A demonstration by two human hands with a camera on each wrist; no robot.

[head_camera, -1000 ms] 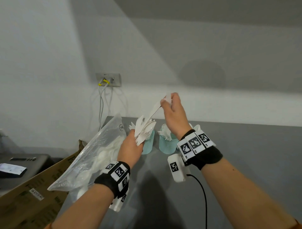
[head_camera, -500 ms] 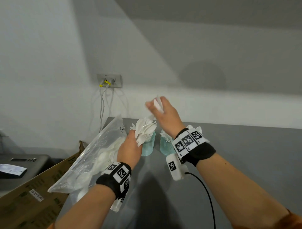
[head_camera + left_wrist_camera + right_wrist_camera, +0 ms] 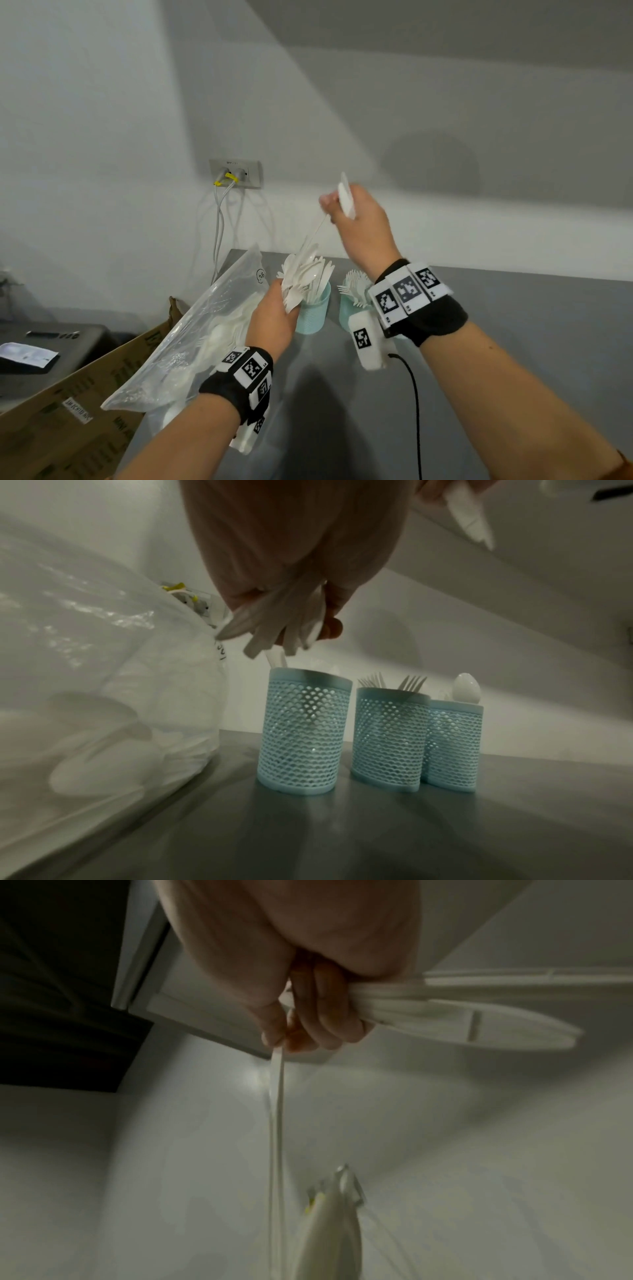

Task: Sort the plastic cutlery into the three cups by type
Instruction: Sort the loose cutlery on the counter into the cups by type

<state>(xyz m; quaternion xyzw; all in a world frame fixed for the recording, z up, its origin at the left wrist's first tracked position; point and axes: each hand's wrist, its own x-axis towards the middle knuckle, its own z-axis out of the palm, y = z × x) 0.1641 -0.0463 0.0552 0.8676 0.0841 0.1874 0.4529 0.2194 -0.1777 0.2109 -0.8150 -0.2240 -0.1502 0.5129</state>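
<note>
My left hand [image 3: 274, 318] grips a bundle of white plastic cutlery [image 3: 301, 277] just above the left cup [image 3: 303, 731]. Raised above that bundle, my right hand [image 3: 359, 222] holds a few white pieces [image 3: 346, 200] in its curled fingers. Its fingertips also pinch a thin handle [image 3: 277, 1123] that runs down to the bundle. Three light blue mesh cups stand in a row on the grey table. The left cup holds white pieces, the middle cup [image 3: 390, 739] holds forks [image 3: 411, 683], and the right cup [image 3: 453, 742] shows a spoon [image 3: 466, 687].
A clear plastic bag [image 3: 191, 342] full of white cutlery lies left of the cups. A cardboard box [image 3: 68, 411] sits past the table's left edge. A wall socket with cables [image 3: 234, 173] is behind. A black cable [image 3: 416, 411] trails from my right wrist over the grey table [image 3: 513, 342].
My right hand dipped left toward the bundle and rose again, now with a thin handle pinched at its fingertips. The left hand and its bundle barely moved.
</note>
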